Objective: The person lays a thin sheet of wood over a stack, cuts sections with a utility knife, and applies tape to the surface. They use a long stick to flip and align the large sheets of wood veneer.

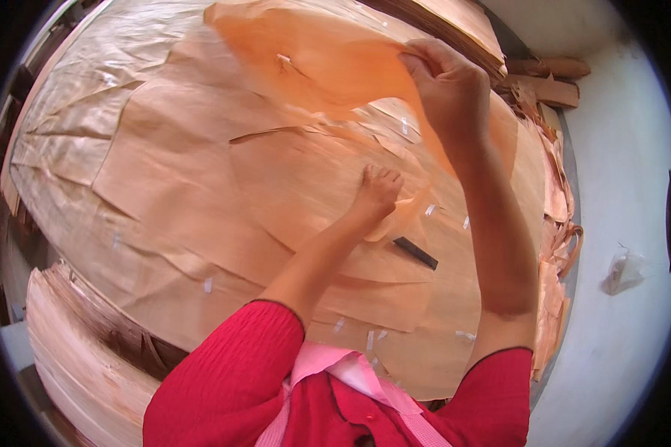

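My right hand [451, 86] is raised, thumb and fingers pinching the edge of a thin orange wood veneer sheet [313, 59]. The sheet hangs in the air, curved and lit through, stretching to the far left. Lower and nearer, my left hand [380, 190] is closed just above the broad layer of veneer [186, 164]. A thin veneer strip [410, 216] sticks out at its palm side; the fingertips are partly hidden. Close by on the veneer lies a flat dark bar [416, 253], like a blade. A split, lifted veneer edge [268, 132] runs left of my left hand.
Small white tape pieces [207, 284] dot the surface. A veneer stack [89, 357] stands at the near left, another [455, 22] at the far right. Ragged veneer scraps [555, 246] line the right edge. Beyond, a clear plastic bag [624, 272] lies on the pale floor [611, 149].
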A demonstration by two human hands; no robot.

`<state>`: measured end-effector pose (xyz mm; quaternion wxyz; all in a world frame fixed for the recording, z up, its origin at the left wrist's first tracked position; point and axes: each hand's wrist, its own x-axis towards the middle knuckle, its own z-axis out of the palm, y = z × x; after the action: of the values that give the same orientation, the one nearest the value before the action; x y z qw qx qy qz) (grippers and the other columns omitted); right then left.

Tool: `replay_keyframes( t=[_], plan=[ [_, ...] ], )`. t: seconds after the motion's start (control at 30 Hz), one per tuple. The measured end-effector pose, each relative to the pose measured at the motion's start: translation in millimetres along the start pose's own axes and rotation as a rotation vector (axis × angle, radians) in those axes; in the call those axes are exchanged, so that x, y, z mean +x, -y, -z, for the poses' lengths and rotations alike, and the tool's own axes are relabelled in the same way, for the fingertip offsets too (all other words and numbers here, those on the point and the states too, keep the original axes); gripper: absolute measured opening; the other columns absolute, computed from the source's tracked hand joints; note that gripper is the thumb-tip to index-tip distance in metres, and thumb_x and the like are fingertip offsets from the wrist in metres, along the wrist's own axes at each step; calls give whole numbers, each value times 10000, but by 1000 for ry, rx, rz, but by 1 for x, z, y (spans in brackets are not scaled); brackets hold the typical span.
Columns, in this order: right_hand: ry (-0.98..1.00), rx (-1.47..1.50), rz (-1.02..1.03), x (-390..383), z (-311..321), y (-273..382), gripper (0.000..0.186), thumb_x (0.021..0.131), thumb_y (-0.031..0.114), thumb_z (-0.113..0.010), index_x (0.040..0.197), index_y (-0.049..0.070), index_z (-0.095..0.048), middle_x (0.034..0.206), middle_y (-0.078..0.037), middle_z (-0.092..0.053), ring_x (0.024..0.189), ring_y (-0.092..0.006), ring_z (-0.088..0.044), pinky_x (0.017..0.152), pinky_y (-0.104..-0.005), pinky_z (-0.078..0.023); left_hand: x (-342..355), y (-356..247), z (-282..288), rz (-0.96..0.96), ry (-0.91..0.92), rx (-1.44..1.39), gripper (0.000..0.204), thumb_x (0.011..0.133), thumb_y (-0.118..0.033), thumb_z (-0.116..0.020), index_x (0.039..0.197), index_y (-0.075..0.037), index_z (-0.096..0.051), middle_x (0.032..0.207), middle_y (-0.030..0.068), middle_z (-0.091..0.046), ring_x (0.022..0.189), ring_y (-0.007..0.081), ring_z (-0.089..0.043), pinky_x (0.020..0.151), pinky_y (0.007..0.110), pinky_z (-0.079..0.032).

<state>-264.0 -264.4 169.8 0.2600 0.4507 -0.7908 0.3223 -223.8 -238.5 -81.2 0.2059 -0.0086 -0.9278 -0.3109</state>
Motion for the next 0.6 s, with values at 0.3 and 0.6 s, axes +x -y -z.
replay_keyframes(
  t=[0.3,0.6],
  plan=[
    [-96,345,477,-49,64,170,156,681,49,-664,810,49,-577,804,-75,-618,703,-214,-590,651,-313,-435,-25,46,37,104,-15,-118,259,744,-57,-477,999,-55,-519,1102,114,-502,1080,268,-438,958,473,-246],
    [69,868,-581,-221,85,182,124,774,32,-601,890,9,-563,795,-69,-610,695,-120,-558,638,-270,-454,-198,145,226,158,-236,-38,359,735,-65,-542,1089,-51,-488,1133,128,-496,1083,291,-444,934,411,-310]
  ],
)
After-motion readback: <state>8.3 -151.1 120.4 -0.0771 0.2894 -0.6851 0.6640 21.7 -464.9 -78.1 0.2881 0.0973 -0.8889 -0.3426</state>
